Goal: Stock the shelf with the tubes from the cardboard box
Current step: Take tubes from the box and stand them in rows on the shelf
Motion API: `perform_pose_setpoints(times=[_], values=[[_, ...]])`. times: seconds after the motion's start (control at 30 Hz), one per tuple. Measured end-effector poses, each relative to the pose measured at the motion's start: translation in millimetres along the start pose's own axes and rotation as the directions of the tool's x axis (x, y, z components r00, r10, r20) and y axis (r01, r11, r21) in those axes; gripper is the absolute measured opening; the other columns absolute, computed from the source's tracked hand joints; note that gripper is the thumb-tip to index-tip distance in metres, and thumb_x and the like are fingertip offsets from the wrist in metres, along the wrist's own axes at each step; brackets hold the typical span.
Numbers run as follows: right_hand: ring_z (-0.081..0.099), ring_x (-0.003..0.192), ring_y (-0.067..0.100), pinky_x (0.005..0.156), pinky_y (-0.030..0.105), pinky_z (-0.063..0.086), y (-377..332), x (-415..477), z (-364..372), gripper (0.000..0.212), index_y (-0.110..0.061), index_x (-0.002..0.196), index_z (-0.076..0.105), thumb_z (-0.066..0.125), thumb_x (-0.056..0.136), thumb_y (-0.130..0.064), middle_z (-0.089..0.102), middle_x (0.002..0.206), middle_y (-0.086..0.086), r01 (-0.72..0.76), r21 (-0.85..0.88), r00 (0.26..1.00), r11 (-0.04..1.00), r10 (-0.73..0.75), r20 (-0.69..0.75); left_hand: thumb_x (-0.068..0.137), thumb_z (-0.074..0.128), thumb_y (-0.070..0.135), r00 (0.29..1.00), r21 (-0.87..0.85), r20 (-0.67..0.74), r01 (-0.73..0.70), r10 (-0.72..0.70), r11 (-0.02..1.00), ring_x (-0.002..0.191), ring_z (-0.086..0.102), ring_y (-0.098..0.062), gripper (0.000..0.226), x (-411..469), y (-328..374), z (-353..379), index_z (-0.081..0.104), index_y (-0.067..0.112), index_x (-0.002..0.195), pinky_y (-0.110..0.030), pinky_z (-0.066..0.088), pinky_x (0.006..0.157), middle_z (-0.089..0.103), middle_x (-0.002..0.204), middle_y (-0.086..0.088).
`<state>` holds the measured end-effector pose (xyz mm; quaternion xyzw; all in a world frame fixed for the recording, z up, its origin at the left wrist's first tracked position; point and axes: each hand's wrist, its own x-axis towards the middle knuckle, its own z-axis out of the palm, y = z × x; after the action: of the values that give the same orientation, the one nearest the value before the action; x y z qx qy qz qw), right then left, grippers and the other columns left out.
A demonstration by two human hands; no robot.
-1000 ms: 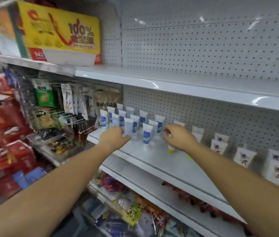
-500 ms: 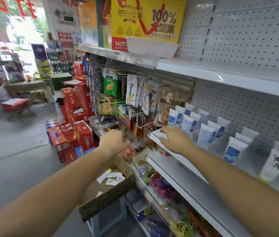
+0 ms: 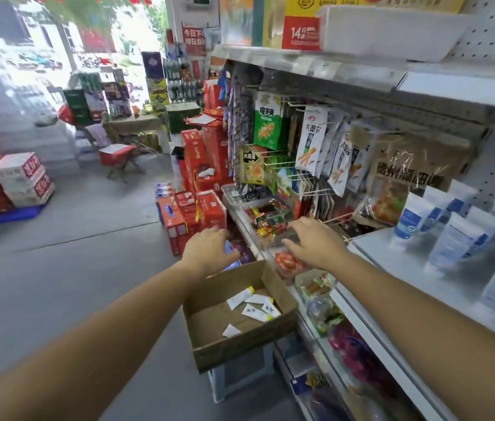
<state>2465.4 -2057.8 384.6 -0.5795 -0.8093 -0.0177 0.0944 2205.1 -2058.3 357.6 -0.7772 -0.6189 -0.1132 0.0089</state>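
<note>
An open cardboard box [image 3: 240,344] sits on a low stool below the shelving, with several white tubes [image 3: 255,305] lying flat on its bottom. White-and-blue tubes [image 3: 452,232] stand upright on the white shelf [image 3: 398,262] at the right. My left hand [image 3: 208,249] hovers above the box's far left corner, fingers loosely spread and holding nothing. My right hand [image 3: 316,243] hovers above the box's far right side, in front of the shelf edge, fingers relaxed and empty.
Snack packets [image 3: 310,141] hang on pegs above a tray of sweets [image 3: 266,221]. Red cartons [image 3: 191,208] are stacked on the floor beyond the box. Lower shelves hold bagged goods [image 3: 322,305]. Open grey floor [image 3: 73,253] lies to the left.
My view swung left and down from the shelf to the box. Both hands left the standing tubes and moved down over the cardboard box, empty.
</note>
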Motion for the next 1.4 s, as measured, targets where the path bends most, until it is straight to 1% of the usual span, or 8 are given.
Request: perform_pose_setpoints(times=[0.13, 0.33, 0.5, 0.63, 0.83, 0.97, 1.17, 1.4], values=[[0.054, 0.112, 0.023, 0.091, 0.038, 0.046, 3.6, 47.8, 32.1, 0.047, -0.018, 0.128, 0.052, 0.044, 0.096, -0.052, 0.056, 0.12, 0.002, 0.057, 0.074, 0.997, 0.996, -0.06, 0.052, 0.083, 0.05, 0.061, 0.996, -0.012, 0.014, 0.084, -0.084, 0.996, 0.095, 0.062, -0.024, 0.051, 21.7, -20.2, 22.5, 0.063, 0.019, 0.11, -0.04, 0.054, 0.08, 0.064, 0.104, -0.001], [0.056, 0.109, 0.023, 0.088, 0.039, 0.048, -0.1, 101.9, 97.0, 0.041, -0.017, 0.12, 0.055, 0.048, 0.096, -0.049, 0.057, 0.116, 0.002, 0.122, 0.168, 0.98, 0.978, -0.145, 0.135, 0.082, 0.044, 0.07, 0.973, -0.068, 0.091, 0.219, -0.212, 0.973, 0.098, 0.064, -0.017, 0.056, 32.7, -45.5, 71.6, 0.06, 0.031, 0.118, -0.034, 0.056, 0.082, 0.065, 0.109, 0.008], [0.054, 0.112, 0.022, 0.089, 0.038, 0.047, -6.5, 131.7, 156.2, 0.044, -0.019, 0.129, 0.052, 0.047, 0.096, -0.049, 0.056, 0.121, 0.001, 0.131, 0.193, 0.962, 0.972, -0.172, 0.212, 0.086, 0.047, 0.057, 0.952, -0.04, 0.182, 0.257, -0.246, 0.966, 0.102, 0.063, -0.019, 0.049, 46.2, -68.0, 113.3, 0.062, 0.024, 0.119, -0.036, 0.056, 0.084, 0.065, 0.114, 0.003], [0.054, 0.114, 0.022, 0.098, 0.046, 0.044, -5.8, 160.1, 206.5, 0.045, -0.022, 0.127, 0.053, 0.045, 0.094, -0.053, 0.056, 0.122, -0.001, 0.093, 0.176, 0.94, 0.98, -0.145, 0.31, 0.087, 0.051, 0.054, 0.922, -0.067, 0.294, 0.285, -0.254, 0.956, 0.101, 0.063, -0.018, 0.045, 66.7, -93.1, 155.1, 0.057, 0.024, 0.12, -0.036, 0.056, 0.085, 0.063, 0.115, 0.002], [0.055, 0.115, 0.024, 0.094, 0.04, 0.046, -7.2, 197.9, 287.7, 0.043, -0.018, 0.129, 0.054, 0.048, 0.095, -0.044, 0.056, 0.124, 0.002, -0.022, 0.199, 0.904, 0.98, -0.065, 0.423, 0.087, 0.052, 0.052, 0.873, -0.161, 0.419, 0.343, -0.25, 0.925, 0.096, 0.061, -0.016, 0.042, 105.0, -131.2, 234.2, 0.059, 0.024, 0.118, -0.03, 0.05, 0.077, 0.064, 0.114, 0.002], [0.054, 0.113, 0.024, 0.089, 0.036, 0.042, -4.7, 215.6, 343.1, 0.039, -0.018, 0.128, 0.054, 0.047, 0.097, -0.041, 0.055, 0.123, 0.003, -0.074, 0.176, 0.878, 0.982, -0.02, 0.478, 0.086, 0.05, 0.055, 0.828, -0.16, 0.502, 0.375, -0.252, 0.913, 0.105, 0.062, -0.019, 0.047, 127.9, -152.2, 287.6, 0.062, 0.021, 0.116, -0.034, 0.051, 0.088, 0.065, 0.121, -0.001], [0.056, 0.11, 0.024, 0.088, 0.037, 0.046, 11.7, 212.6, 418.0, 0.038, -0.02, 0.125, 0.056, 0.055, 0.093, -0.041, 0.058, 0.118, 0.002, -0.142, 0.169, 0.791, 0.975, 0.01, 0.612, 0.087, 0.054, 0.057, 0.748, -0.166, 0.603, 0.457, -0.277, 0.874, 0.113, 0.06, -0.02, 0.052, 131.2, -162.2, 362.9, 0.062, 0.023, 0.125, -0.035, 0.049, 0.096, 0.063, 0.128, 0.001], [0.052, 0.117, 0.026, 0.092, 0.038, 0.048, 44.6, 194.2, 505.8, 0.048, -0.017, 0.132, 0.05, 0.061, 0.087, -0.031, 0.051, 0.132, 0.005, -0.116, 0.146, 0.643, 0.982, -0.038, 0.765, 0.086, 0.053, 0.057, 0.601, -0.127, 0.746, 0.551, -0.287, 0.825, 0.094, 0.061, -0.019, 0.046, 108.1, -145.7, 458.5, 0.06, 0.022, 0.115, -0.037, 0.055, 0.081, 0.065, 0.109, 0.0]])
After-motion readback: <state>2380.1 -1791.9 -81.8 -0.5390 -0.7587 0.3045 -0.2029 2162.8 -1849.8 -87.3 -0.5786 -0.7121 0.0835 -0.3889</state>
